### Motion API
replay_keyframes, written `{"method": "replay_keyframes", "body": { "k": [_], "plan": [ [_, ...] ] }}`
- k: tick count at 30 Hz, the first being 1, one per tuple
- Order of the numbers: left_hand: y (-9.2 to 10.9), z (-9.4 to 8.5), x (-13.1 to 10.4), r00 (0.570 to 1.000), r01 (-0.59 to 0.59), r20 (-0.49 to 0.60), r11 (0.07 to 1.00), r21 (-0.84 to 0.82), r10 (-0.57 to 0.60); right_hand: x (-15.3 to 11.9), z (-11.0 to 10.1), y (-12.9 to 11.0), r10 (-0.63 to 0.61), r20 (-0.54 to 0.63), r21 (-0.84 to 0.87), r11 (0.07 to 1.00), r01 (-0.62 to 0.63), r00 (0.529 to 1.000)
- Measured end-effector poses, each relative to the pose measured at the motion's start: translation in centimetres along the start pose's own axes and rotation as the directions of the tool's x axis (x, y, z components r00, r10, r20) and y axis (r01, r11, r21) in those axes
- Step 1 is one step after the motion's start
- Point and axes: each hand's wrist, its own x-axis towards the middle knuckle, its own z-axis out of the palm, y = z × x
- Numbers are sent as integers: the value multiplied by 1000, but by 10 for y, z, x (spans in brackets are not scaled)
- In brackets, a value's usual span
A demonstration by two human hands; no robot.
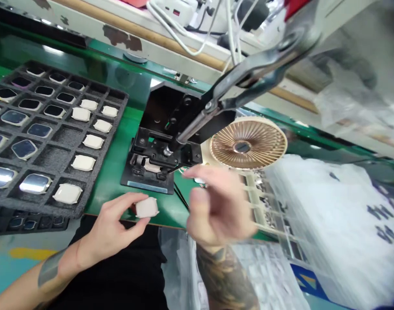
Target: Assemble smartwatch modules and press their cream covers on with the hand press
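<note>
My left hand (119, 219) pinches a small white watch case (147, 207) by its edges, between thumb and fingers, just in front of the hand press. My right hand (219, 206) is blurred by motion and hovers right of the press base; its thumb and index finger are apart, and I see nothing held between them. The black hand press (171, 125) has a long metal toggle lever (235, 82) rising to the upper right. Another pale watch case (152, 166) sits in the press fixture, partly covered by the mechanism.
To the left lies a dark foam tray (67, 134) with several watch cases in its pockets, some with dark screens facing up. A round fan (248, 144) stands behind a compartment box (259, 198). White plastic sheeting (332, 215) covers the right side. White cables (184, 32) hang from the shelf.
</note>
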Motion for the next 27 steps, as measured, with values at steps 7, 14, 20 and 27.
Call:
{"method": "replay_keyframes", "body": {
  "k": [7, 14, 20, 27],
  "plan": [
    [0, 1, 3, 992, -55, -115, 998, 33, 58, -36, 47, 39, 183, 626, -408, 905, 118, 758],
    [5, -1, 11, 983, -109, -124, 976, 190, 134, -35, 54, 38, 276, 490, -359, 928, -97, 827],
    [3, 2, 48, 993, -115, 59, 696, 708, 105, -69, 23, 10, 311, 168, -269, 927, -260, 935],
    [17, 18, 89, 953, -148, 267, 544, 826, -145, -85, 7, 15, 287, 148, -275, 931, -239, 946]
  ]
}}
